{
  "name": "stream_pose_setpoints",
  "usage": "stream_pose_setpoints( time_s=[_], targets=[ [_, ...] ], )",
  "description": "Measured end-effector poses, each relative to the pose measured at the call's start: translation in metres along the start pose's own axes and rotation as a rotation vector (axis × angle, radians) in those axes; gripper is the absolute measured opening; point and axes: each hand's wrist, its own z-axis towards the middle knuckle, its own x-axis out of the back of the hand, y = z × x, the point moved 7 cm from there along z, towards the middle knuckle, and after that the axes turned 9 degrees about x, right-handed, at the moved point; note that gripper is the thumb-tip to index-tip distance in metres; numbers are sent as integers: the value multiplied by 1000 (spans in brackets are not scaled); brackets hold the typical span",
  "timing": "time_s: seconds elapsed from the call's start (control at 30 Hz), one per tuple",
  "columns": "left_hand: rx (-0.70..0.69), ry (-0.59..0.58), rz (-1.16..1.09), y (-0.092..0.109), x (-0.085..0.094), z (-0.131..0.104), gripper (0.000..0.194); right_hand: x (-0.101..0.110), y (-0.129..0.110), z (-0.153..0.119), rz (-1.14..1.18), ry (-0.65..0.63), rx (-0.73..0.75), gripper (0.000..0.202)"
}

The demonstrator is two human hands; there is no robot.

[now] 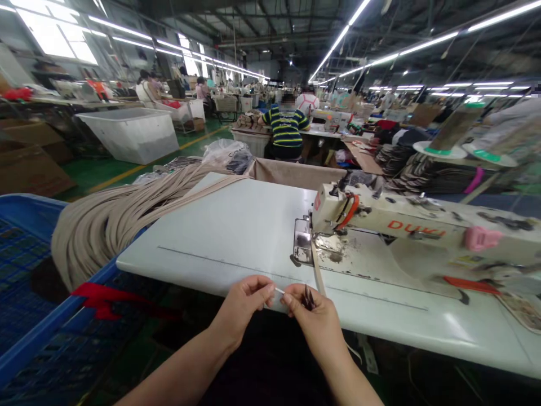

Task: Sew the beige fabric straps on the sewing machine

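At the table's front edge my left hand (249, 296) is closed, thumb and fingertips pinching one end of a short, thin white strip (279, 290). My right hand (315, 313) pinches the other end. Dark pointed blades, apparently thread snips (309, 298), stick up from within the right hand's curled fingers; their handles are hidden. Just behind that hand, a narrow beige fabric band (318, 272) runs from under the sewing machine's presser foot area toward the table edge. The sewing machine (380, 220) stands to the right, beyond both hands.
A large bundle of beige bands (114, 225) hangs off the left of the white table (236, 225). Below it is a blue plastic crate (54, 338) with a red cloth strip (105, 299). A person in a striped shirt (286, 127) sits ahead. A white bin (131, 135) stands far left.
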Motion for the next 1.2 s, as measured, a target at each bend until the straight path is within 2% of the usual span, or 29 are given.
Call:
stream_pose_setpoints(
  time_s=[0.13,0.27,0.33,0.43,0.53,0.6,0.7,0.77,0.83,1.0,1.2],
  targets=[
    [-41,20,23,6,-5,6,39,18,-5,-1,7,77,28,46],
    [-73,-125,52,10,-24,9,44,21,-7,-5,49,111,16,43],
    [-109,-161,48,12,-33,10,40,19,-2,-5,98,118,-12,44],
    [-160,-115,38,15,-36,14,31,16,13,-2,154,136,-61,53],
    [-175,-110,73,19,-39,16,32,17,23,2,138,118,-46,62],
    [-187,-126,141,23,-41,17,34,27,15,3,53,144,38,57],
    [-184,-176,237,27,-45,19,34,45,-15,3,-153,208,270,37],
    [-193,-231,303,31,-51,18,33,49,-37,2,-273,175,427,25],
    [-220,-261,398,35,-58,17,29,48,-51,3,-350,105,529,21],
    [-288,-190,668,44,-68,21,25,45,-56,10,-497,14,618,12],
    [-266,-196,569,46,-71,44,24,56,-62,19,-746,65,714,9]
  ],
)
